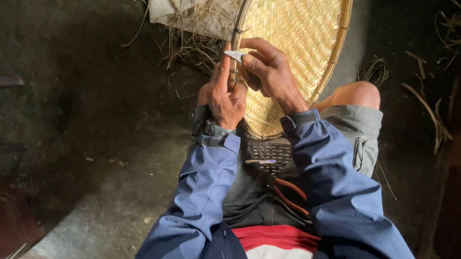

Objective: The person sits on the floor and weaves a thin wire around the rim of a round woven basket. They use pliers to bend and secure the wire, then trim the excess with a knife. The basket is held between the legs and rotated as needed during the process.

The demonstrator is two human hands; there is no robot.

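Right hand [268, 73] fingers pinch a small pale pointed blade [235, 55]. Left hand [226, 94] fingers closed on the rim at 9 o'clock of the round woven yellow bamboo tray [301, 27], propped against the knee. Judged light, stiff, springy; rim gives firmest hold.

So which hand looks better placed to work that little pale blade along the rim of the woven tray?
Probably the right hand: its fingertips already pinch the small pale blade at the woven tray rim. The left hand is wrapped around the rim just below, steadying it.
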